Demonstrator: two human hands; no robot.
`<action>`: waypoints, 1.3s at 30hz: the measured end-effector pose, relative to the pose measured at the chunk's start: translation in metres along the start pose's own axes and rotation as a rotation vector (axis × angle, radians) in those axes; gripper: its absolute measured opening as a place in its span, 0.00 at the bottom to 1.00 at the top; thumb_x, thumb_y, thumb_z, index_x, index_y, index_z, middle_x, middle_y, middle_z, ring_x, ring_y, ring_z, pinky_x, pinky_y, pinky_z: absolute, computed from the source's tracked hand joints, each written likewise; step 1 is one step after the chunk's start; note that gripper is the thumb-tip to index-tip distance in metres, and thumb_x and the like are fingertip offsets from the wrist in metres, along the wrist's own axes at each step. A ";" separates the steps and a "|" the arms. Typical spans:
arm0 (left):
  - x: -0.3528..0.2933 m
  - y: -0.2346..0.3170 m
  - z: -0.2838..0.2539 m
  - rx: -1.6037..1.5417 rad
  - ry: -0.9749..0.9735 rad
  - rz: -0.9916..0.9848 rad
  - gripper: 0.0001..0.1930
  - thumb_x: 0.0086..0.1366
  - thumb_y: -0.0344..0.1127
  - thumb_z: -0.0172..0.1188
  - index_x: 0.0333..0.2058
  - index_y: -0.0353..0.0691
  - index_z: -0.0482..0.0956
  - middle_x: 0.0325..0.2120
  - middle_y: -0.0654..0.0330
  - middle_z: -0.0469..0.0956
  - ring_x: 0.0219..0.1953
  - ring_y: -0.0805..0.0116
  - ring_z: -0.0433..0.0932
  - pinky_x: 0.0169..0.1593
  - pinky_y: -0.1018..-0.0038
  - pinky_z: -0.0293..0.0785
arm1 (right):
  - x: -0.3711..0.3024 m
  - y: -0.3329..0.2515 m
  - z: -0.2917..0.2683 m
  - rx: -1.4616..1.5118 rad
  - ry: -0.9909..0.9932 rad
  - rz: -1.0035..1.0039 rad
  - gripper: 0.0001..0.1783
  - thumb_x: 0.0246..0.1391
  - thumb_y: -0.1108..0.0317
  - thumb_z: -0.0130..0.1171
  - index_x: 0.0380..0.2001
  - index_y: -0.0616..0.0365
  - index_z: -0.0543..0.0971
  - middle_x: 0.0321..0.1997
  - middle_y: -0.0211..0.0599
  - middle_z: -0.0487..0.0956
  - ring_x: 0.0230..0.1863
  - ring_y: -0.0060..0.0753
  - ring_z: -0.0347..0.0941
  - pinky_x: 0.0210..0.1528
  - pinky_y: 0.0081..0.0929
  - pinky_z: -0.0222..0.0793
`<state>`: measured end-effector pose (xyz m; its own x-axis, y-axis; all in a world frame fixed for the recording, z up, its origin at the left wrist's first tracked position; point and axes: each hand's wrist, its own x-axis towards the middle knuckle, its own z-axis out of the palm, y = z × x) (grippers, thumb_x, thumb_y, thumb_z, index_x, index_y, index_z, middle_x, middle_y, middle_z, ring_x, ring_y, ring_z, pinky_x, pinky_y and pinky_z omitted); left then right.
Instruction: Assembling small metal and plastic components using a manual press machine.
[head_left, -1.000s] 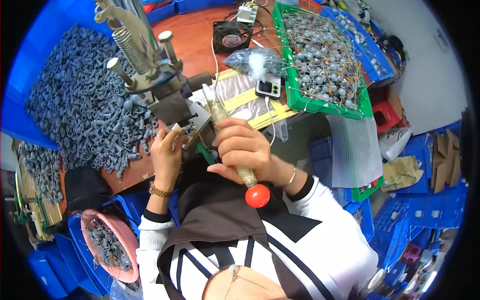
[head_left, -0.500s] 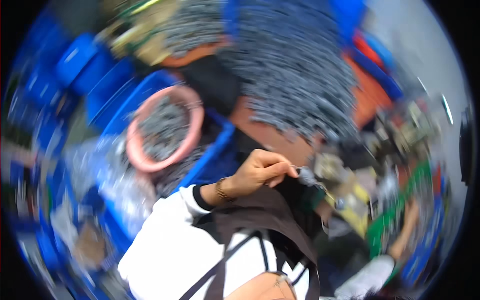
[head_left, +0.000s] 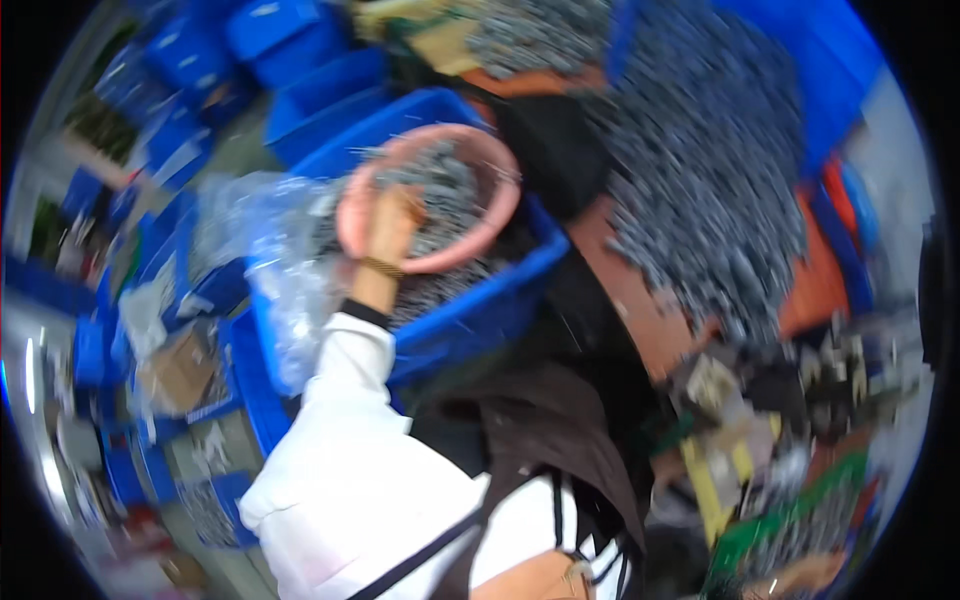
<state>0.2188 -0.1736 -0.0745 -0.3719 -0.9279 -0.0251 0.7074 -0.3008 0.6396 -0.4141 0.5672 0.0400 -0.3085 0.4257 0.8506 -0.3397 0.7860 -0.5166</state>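
My left hand, with a banded bracelet at the wrist, reaches into a pink basin heaped with small grey parts. Motion smears its fingers, so whether they grip a part cannot be made out. The basin rests in a blue crate that has more grey pieces under it. At the lower right edge, my right hand is blurred beside a green tray with grey pieces on it; its fingers are not clear.
A wide heap of grey parts covers an orange-brown tabletop. Clear plastic bagging hangs over the crate's left side. Blue bins stand at the far left, a cardboard box at left. Clutter and a yellow piece lie at right.
My left hand has gone from mid-view, where it pinched a small grey piece, leftward and away into the pink basin. My right hand now appears lower at the right. The whole view has swung left.
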 end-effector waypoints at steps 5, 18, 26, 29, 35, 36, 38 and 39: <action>0.001 -0.089 0.089 0.543 0.158 0.418 0.10 0.66 0.30 0.52 0.43 0.33 0.77 0.37 0.54 0.78 0.38 0.64 0.78 0.45 0.75 0.73 | 0.025 -0.085 -0.029 0.487 -0.022 -0.184 0.15 0.62 0.73 0.47 0.38 0.81 0.74 0.40 0.58 0.79 0.39 0.43 0.79 0.48 0.31 0.77; -0.033 -0.326 0.303 1.367 -1.152 0.750 0.18 0.50 0.30 0.64 0.42 0.38 0.75 0.37 0.55 0.77 0.43 0.55 0.72 0.45 0.63 0.70 | -0.053 -0.178 -0.133 0.702 -0.159 0.191 0.15 0.66 0.67 0.42 0.35 0.69 0.72 0.37 0.50 0.77 0.33 0.42 0.76 0.40 0.32 0.76; -0.014 -0.319 0.297 1.255 -1.067 0.515 0.22 0.55 0.29 0.62 0.50 0.40 0.72 0.40 0.51 0.73 0.40 0.52 0.74 0.42 0.66 0.73 | -0.154 -0.249 -0.167 1.052 -0.706 0.363 0.13 0.65 0.62 0.46 0.31 0.60 0.68 0.23 0.39 0.72 0.19 0.29 0.67 0.20 0.22 0.66; -0.013 -0.312 0.286 1.042 -0.936 0.358 0.21 0.54 0.25 0.63 0.49 0.37 0.73 0.40 0.55 0.73 0.38 0.64 0.77 0.39 0.73 0.77 | -0.190 -0.269 -0.162 1.121 -0.796 0.484 0.13 0.63 0.63 0.49 0.30 0.61 0.68 0.20 0.40 0.72 0.16 0.29 0.66 0.16 0.22 0.63; -0.041 -0.286 0.259 0.610 -0.791 -0.302 0.16 0.57 0.22 0.63 0.44 0.33 0.73 0.41 0.60 0.75 0.39 0.76 0.76 0.43 0.81 0.75 | -0.208 -0.300 -0.157 1.203 -1.006 0.397 0.08 0.47 0.83 0.49 0.31 0.64 0.75 0.13 0.37 0.73 0.11 0.22 0.63 0.16 0.17 0.58; -0.053 -0.288 0.254 0.514 -0.802 -0.276 0.15 0.58 0.21 0.62 0.43 0.33 0.72 0.40 0.60 0.76 0.38 0.76 0.76 0.41 0.81 0.76 | -0.207 -0.301 -0.155 1.230 -1.101 0.406 0.10 0.44 0.84 0.50 0.31 0.65 0.77 0.13 0.37 0.73 0.10 0.22 0.64 0.15 0.17 0.57; -0.071 -0.285 0.249 0.553 -0.844 -0.347 0.15 0.58 0.21 0.61 0.45 0.34 0.73 0.39 0.62 0.77 0.38 0.76 0.76 0.40 0.82 0.76 | -0.212 -0.307 -0.156 1.143 -1.330 0.451 0.06 0.42 0.83 0.54 0.24 0.68 0.79 0.16 0.39 0.76 0.13 0.24 0.70 0.15 0.18 0.61; -0.075 -0.285 0.246 0.643 -0.855 -0.297 0.15 0.57 0.20 0.61 0.44 0.35 0.76 0.40 0.61 0.77 0.40 0.75 0.76 0.40 0.82 0.76 | -0.218 -0.316 -0.155 1.083 -1.423 0.487 0.03 0.42 0.81 0.56 0.21 0.67 0.79 0.13 0.38 0.74 0.11 0.24 0.68 0.14 0.18 0.58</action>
<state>-0.1026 0.0363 -0.0654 -0.9422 -0.3060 0.1365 0.1701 -0.0856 0.9817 -0.1021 0.2951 0.0333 -0.7689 -0.6042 0.2092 -0.1761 -0.1144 -0.9777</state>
